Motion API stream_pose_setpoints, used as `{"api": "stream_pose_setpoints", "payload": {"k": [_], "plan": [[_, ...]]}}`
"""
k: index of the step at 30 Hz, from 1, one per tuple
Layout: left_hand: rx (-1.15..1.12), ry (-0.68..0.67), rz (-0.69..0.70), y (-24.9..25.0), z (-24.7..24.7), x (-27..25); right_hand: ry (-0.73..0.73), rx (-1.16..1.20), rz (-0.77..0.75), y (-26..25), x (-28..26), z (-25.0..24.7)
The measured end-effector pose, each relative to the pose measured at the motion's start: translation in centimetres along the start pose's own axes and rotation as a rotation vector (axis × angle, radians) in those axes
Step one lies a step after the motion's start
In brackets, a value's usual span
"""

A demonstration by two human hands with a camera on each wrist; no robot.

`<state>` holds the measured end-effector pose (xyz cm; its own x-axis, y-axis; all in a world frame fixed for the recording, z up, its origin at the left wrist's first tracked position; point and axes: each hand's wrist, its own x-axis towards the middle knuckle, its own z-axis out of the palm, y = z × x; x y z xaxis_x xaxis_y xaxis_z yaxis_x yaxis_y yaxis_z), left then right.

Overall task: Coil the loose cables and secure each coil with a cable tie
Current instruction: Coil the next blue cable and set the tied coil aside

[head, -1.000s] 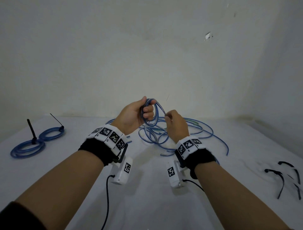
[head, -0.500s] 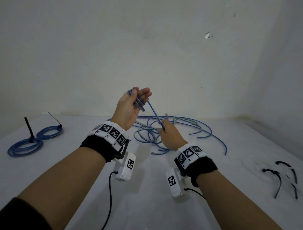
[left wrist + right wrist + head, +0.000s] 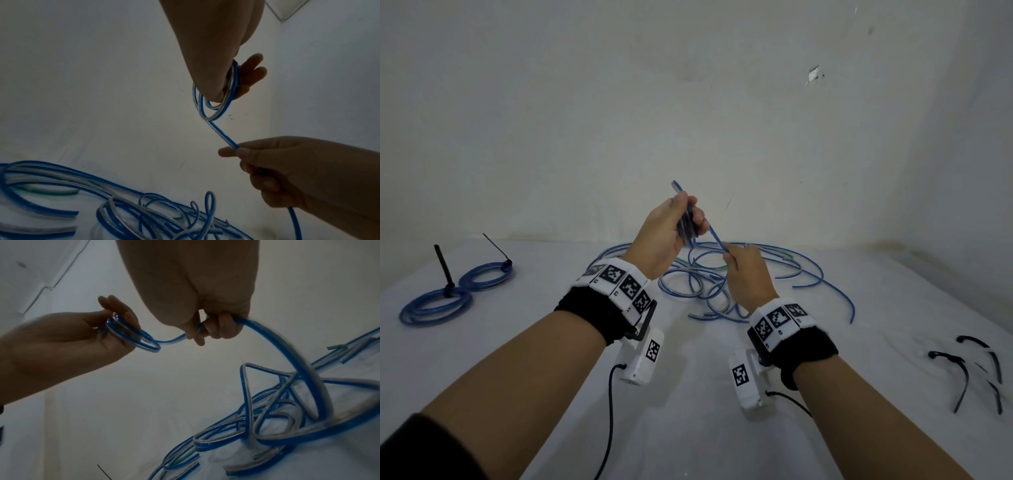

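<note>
My left hand [image 3: 681, 222] is raised above the table and grips a small coil of blue cable [image 3: 688, 228] wound around its fingers [image 3: 249, 76]. One strand [image 3: 221, 134] runs down from the coil to my right hand [image 3: 739, 265], which pinches it between thumb and fingers [image 3: 213, 327]. Behind the right hand the cable arcs down [image 3: 287, 353] into a tangle of loose blue cables [image 3: 722, 284] on the white table [image 3: 688, 411].
Two tied blue coils [image 3: 436, 305] [image 3: 486, 277] with black cable ties lie at the far left. Several loose black cable ties [image 3: 962, 370] lie at the right. A wall stands close behind the table. Black wrist-camera leads [image 3: 609, 411] hang below my forearms.
My left hand has turned and wound the cable tighter round its fingers. My right hand has slid along the strand, staying just below and right of the left hand.
</note>
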<state>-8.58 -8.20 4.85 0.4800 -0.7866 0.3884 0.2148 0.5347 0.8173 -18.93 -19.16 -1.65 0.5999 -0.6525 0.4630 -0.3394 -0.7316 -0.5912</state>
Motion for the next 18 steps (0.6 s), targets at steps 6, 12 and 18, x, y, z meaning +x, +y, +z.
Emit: {"api": "stream_pose_setpoints", "payload": {"k": [6,12,18], "plan": [[0.046,-0.063,0.060,-0.3,0.7,0.3,-0.009,0.127,0.020,-0.9,-0.5,-0.5],[0.753,-0.138,0.284,-1.8,-0.1,0.5,-0.115,0.265,0.039,-1.9,-0.6,-1.6],[1.292,-0.241,0.262,-2.3,-1.6,0.5,-0.203,0.424,0.146,-2.1,-0.5,-2.5]]}}
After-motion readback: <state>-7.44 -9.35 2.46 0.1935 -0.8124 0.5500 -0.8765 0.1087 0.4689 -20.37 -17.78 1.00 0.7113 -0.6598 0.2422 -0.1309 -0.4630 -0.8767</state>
